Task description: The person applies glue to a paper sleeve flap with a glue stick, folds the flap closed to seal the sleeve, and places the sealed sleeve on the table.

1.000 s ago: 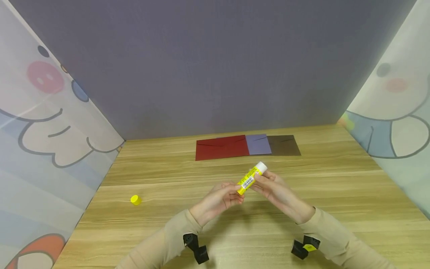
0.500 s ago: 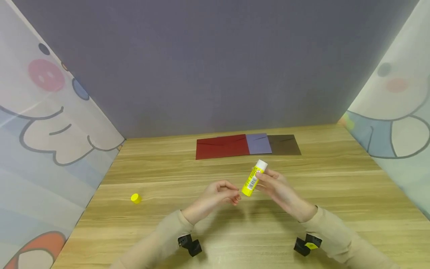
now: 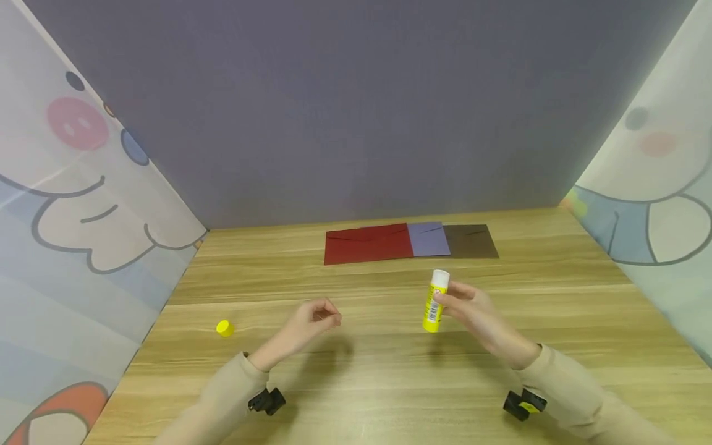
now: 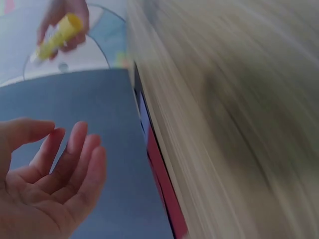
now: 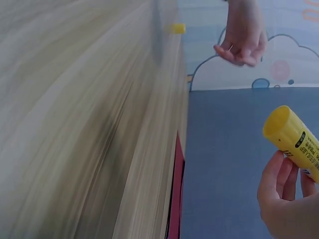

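In the head view, my right hand (image 3: 483,316) holds a yellow glue stick (image 3: 433,309) above the table, nearly upright with its white end up. Thumb and fingers grip the tube; its yellow end faces the camera in the right wrist view, where the glue stick (image 5: 295,140) is partly cut off by the frame edge. My left hand (image 3: 305,326) hovers over the table with nothing in it, its fingers loosely bent, as the left wrist view also shows for this hand (image 4: 52,184). A small yellow cap (image 3: 225,329) lies on the table to the left.
Toward the back of the wooden table (image 3: 378,383) lie a red envelope (image 3: 367,245), a lilac envelope (image 3: 428,240) and a brown envelope (image 3: 473,241), overlapping. A grey panel (image 3: 356,111) rises behind them. Walls with cartoon prints stand at both sides.
My left hand has let go of the glue stick and moved left, toward the cap. The right hand has shifted slightly right and turned the glue stick more upright.
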Demonstrator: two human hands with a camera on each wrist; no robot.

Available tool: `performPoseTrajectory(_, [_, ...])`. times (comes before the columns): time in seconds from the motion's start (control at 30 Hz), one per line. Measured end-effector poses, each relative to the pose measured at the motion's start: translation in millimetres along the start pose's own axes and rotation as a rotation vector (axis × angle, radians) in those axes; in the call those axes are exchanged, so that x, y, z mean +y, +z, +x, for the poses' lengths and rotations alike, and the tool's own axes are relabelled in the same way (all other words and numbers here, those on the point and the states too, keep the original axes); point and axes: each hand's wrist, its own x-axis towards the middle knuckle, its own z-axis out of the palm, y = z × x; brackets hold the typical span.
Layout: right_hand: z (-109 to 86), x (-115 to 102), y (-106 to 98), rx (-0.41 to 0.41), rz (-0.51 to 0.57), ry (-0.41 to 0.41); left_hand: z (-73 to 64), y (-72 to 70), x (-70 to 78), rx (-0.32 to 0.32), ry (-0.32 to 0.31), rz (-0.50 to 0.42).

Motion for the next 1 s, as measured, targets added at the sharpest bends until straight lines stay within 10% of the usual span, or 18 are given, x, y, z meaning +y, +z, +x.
performPoseTrajectory(0.57, [-6.2, 4.4, -13.3, 0.106, -0.417, -0.153, -31.6, -82.3, -46.2, 0.223, 0.046, 0.681])
performPoseTrajectory(1.0, [-0.9, 17.9, -18.9, 0.106, -0.522, -0.574, -50.0, -110.0, -74.5, 0.152, -0.051, 0.746])
